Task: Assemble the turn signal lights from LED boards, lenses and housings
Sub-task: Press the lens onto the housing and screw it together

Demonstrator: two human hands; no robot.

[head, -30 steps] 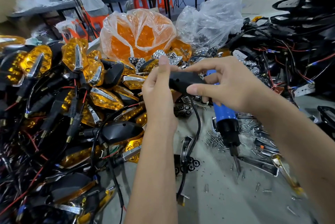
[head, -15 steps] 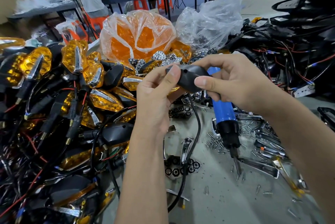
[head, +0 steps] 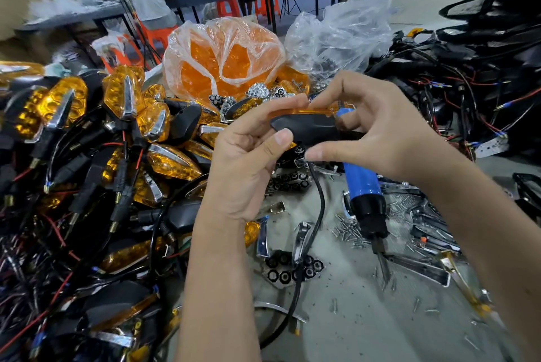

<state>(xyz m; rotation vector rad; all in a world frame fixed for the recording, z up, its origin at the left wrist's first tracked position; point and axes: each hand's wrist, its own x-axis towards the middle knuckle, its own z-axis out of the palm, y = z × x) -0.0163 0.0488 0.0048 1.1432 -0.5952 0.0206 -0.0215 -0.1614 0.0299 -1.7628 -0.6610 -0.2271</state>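
A black turn signal housing point(head: 307, 128) with an amber lens point(head: 304, 111) along its top edge is held in mid-air between both hands. My left hand point(head: 248, 153) grips its left end, thumb on the underside and fingers over the lens. My right hand point(head: 377, 133) pinches the right end with fingertips above and thumb below. A blue and black electric screwdriver point(head: 364, 194) hangs under my right palm, tip down. The housing's black cable point(head: 319, 215) drops to the table.
A heap of finished amber signals point(head: 123, 133) fills the left. A plastic bag of amber lenses point(head: 225, 60) stands behind, a clear bag point(head: 342, 36) beside it. Black wired housings point(head: 468, 74) pile at right. Screws point(head: 348, 232), chrome trims and LED reflector boards point(head: 292, 271) lie on the table. A person sits far back.
The housing has been turned so its amber lens edge faces up. Both hands shifted their hold on it and rose slightly; the screwdriver stayed hanging under my right hand.
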